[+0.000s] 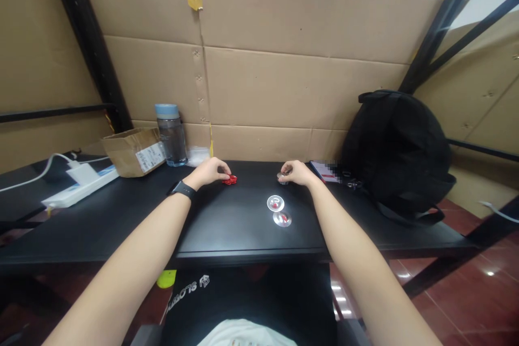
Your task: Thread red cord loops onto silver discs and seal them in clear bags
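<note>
My left hand [211, 172], with a dark watch on the wrist, has its thumb and fingers curled together at a small cluster of red pieces [232, 179] on the black table. Which piece sits between the fingertips is too small to make out. Across from it, my right hand [298, 173] pinches at clear round discs [281, 178], partly hidden by the fingers. Closer to me lie two more discs: one clear disc [275, 204] with a red spot at its middle, and a second clear disc [282, 219], also with red on it, just touching or overlapping the first.
On the left stand a power strip [81, 186] with a white plug, an open cardboard box [132, 154] and a blue-lidded bottle [172, 135]. A black backpack [399, 157] sits at right beside a booklet [322, 171]. Cardboard panels [259, 86] wall the back edge.
</note>
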`<state>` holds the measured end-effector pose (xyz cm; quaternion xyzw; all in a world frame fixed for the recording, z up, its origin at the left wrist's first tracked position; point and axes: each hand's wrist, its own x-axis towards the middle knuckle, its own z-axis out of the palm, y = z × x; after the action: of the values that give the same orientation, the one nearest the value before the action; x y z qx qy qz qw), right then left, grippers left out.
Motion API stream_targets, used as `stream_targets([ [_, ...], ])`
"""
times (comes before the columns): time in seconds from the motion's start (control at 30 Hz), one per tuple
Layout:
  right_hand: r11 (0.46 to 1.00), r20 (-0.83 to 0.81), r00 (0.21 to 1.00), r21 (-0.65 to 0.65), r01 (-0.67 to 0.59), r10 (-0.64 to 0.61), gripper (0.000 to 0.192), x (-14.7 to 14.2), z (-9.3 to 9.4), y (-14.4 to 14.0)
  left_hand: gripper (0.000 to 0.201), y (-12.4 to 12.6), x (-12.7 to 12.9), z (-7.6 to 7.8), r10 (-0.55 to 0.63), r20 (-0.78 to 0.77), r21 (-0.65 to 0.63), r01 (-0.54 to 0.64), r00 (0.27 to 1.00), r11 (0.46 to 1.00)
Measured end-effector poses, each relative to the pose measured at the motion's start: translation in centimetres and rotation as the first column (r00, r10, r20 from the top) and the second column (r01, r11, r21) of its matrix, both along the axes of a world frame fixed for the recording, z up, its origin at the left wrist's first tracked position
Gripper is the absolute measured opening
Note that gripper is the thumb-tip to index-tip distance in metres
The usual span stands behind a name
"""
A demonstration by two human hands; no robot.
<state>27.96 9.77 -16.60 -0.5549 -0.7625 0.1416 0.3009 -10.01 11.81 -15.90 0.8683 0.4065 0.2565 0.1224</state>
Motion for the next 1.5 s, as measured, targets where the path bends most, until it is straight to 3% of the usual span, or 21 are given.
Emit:
stream_targets([
  [0.3,0.999,0.034,0.999,-0.041,-0.004,0.005,0.031,0.3,-0.4,0.2,0.022,-0.1,0.2,-0.2,0.022,0.001,0.007,-0.022,1.000,1.000],
  [0.47,0.999,0.063,0.998,-0.041,-0.019,0.021,0.027,-0.4,0.7,-0.8,0.024,-0.3,0.3,0.0,0.049,-0.007,0.023,-0.049,0.999,0.999],
  [0.57,0.988,0.087,0.987,-0.085,-0.127,0.134,0.031,-1.4,2.3,-2.2,0.024,-0.5,0.5,0.0,0.048,-0.005,0.036,-0.048,0.999,0.998],
  [0.63,0.924,0.120,0.933,-0.229,-0.306,0.339,0.037,-2.3,3.3,-3.2,0.024,-0.5,0.6,-0.1,0.045,0.006,0.067,-0.045,0.999,0.997],
  [0.7,0.842,0.165,0.871,-0.389,-0.374,0.463,0.042,-3.2,3.8,-3.9,0.025,-0.6,0.8,-0.1,0.053,0.027,0.115,-0.056,0.998,0.992],
  [0.77,0.800,0.206,0.842,-0.482,-0.356,0.499,0.043,-3.8,3.8,-4.3,0.025,-0.8,1.1,0.0,0.053,0.045,0.162,-0.060,0.998,0.985],
  [0.87,0.841,0.210,0.866,-0.424,-0.337,0.454,0.040,-4.3,3.3,-4.1,0.024,-1.5,2.0,0.5,-0.003,0.042,0.210,-0.006,0.999,0.978],
  [0.97,0.898,0.076,0.918,-0.254,-0.359,0.389,0.036,-4.6,2.8,-3.7,0.022,-3.2,3.8,1.0,-0.110,0.044,0.242,0.096,0.993,0.966],
  [1.07,0.912,-0.213,0.919,-0.176,-0.371,0.332,0.037,-5.6,2.4,-3.7,0.020,-5.1,6.2,1.2,-0.211,0.070,0.293,0.182,0.975,0.939],
  [1.17,0.882,-0.520,0.811,-0.205,-0.424,0.269,0.040,-7.1,1.9,-3.9,0.020,-6.3,8.2,0.9,-0.202,0.108,0.358,0.152,0.973,0.921],
  [1.23,0.857,-0.638,0.734,-0.223,-0.465,0.233,0.043,-8.0,1.6,-4.2,0.019,-6.5,8.8,0.6,-0.171,0.131,0.375,0.110,0.977,0.921],
  [1.4,0.801,-0.743,0.621,-0.203,-0.564,0.250,0.043,-8.8,1.4,-4.7,0.015,-6.4,8.7,0.5,-0.165,0.196,0.365,0.084,0.967,0.927],
  [1.5,0.802,-0.774,0.580,-0.166,-0.574,0.255,0.041,-8.9,1.5,-4.9,0.011,-6.6,8.6,0.8,-0.170,0.221,0.384,0.074,0.960,0.921],
])
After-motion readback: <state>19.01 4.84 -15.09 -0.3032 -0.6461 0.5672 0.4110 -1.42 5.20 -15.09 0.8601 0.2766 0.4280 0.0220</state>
